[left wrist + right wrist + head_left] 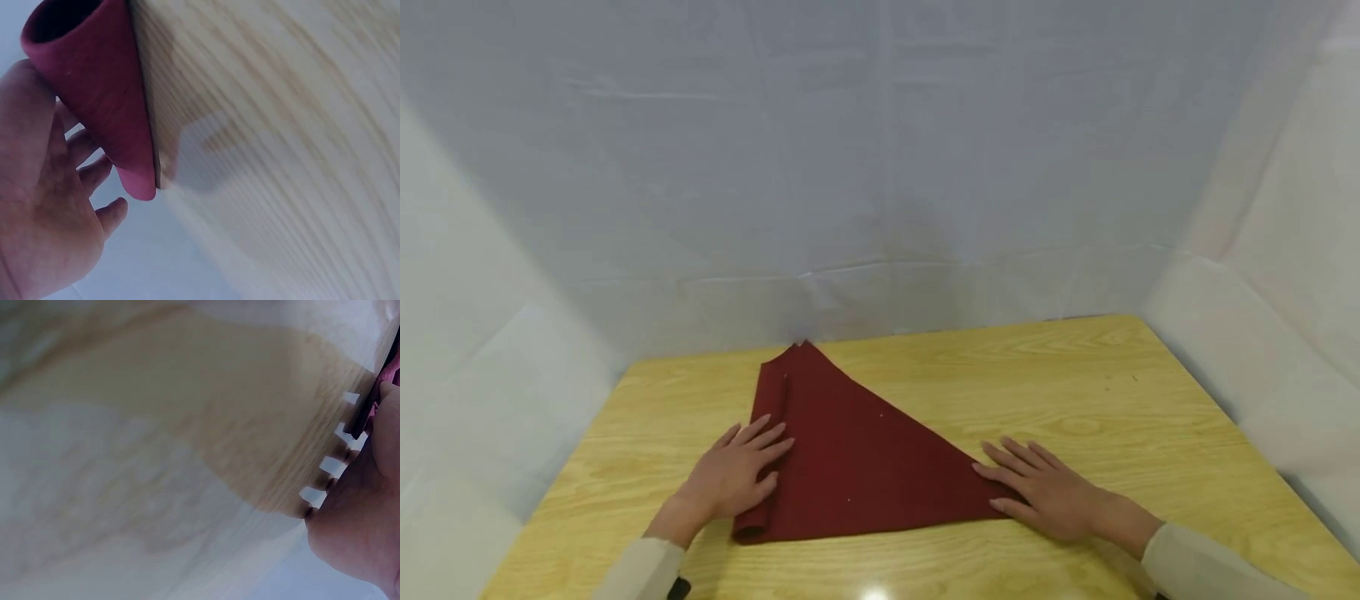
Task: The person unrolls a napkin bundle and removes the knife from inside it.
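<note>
Nearest the camera, at the bottom edge, pale sleeves (1206, 562). Ahead of these, flat on the table (1150, 417), a dark red cloth (865, 467), roughly triangular, dotted with tiny light specks, tapering toward the right, with the upper tip at the far table edge. Along the cloth's left side, a roll (769, 392) with a hollow near end. Resting across that roll, the left hand (733, 475), fingers fanned wide. Lying on the tapered right corner, the right hand (1048, 492), fingers long and relaxed, touching cloth. Farther out, yellowish wood grain; beyond, creased whitish sheeting (865, 150) behind and on both sides.
</note>
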`<state>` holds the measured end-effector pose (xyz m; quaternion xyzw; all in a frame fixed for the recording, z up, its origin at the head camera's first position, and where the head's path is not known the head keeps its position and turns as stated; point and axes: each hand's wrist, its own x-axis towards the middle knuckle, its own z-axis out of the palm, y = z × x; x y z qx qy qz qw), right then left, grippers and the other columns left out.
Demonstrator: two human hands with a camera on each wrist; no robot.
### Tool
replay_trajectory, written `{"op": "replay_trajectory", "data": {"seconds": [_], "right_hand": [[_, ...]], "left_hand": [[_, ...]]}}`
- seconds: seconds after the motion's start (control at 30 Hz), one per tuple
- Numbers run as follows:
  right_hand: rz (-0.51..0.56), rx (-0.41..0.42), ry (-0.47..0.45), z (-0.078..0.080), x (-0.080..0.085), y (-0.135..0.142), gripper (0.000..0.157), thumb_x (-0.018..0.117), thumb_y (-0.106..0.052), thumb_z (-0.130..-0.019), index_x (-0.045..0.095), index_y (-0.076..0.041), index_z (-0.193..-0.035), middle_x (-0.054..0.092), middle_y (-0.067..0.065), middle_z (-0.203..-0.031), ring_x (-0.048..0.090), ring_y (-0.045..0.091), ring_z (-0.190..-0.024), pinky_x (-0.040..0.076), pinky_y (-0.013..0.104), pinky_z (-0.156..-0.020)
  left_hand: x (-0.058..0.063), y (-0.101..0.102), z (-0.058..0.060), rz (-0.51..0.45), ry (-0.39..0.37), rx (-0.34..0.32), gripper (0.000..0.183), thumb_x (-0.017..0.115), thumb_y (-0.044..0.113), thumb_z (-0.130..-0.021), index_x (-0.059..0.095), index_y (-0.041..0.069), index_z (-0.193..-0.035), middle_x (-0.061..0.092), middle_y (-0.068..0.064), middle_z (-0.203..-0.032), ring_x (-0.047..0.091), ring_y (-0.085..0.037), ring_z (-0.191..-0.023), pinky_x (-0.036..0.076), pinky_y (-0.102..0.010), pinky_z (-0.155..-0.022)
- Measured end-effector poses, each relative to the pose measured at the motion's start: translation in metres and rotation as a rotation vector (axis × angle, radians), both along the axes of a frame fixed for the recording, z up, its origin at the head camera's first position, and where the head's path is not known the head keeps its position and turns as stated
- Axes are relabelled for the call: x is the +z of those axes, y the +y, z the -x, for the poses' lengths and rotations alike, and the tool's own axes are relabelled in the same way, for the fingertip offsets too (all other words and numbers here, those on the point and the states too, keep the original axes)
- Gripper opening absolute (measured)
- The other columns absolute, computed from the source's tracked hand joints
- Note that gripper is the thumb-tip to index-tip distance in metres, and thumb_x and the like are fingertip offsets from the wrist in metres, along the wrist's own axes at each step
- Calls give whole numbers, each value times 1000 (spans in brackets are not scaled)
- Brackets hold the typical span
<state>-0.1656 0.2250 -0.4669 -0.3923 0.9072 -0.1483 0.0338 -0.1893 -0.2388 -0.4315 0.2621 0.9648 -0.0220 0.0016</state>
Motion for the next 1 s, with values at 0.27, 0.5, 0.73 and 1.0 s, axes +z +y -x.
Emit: {"op": "replay_trajectory", "data": {"seconds": [0.27,0.5,0.73,1.0], "right_hand": [[49,16,4,0,-3,0,47,44,-33,-103,41,-17,-147,30,14,-153,23,40,-138,21,61,-105],[27,4,-10,0,-1,0,49,40,-36,-103,39,-17,-148,28,13,-154,21,39,-139,19,62,-106],[5,1,-19,0,1,0,49,39,-37,-104,38,-16,-148,27,12,-154,20,39,-139,19,61,-106],[6,1,-23,0,0,0,49,39,-37,-104,38,-16,-148,26,12,-154,19,39,-140,19,62,-106]], "left_hand": [[6,-18,-7,-41,24,42,43,53,21,-93,57,11,-135,43,-13,-145,28,-34,-138,23,-56,-108],[2,-36,-13,-112,-12,97,40,45,19,-99,55,11,-137,42,-15,-145,30,-37,-136,27,-59,-105],[-6,-39,-16,-139,-7,112,52,42,45,-101,50,14,-142,36,-12,-150,29,-36,-137,26,-60,-105],[-11,-39,-16,-105,35,101,53,45,45,-99,49,14,-142,36,-12,-150,29,-34,-138,26,-57,-106]]}}
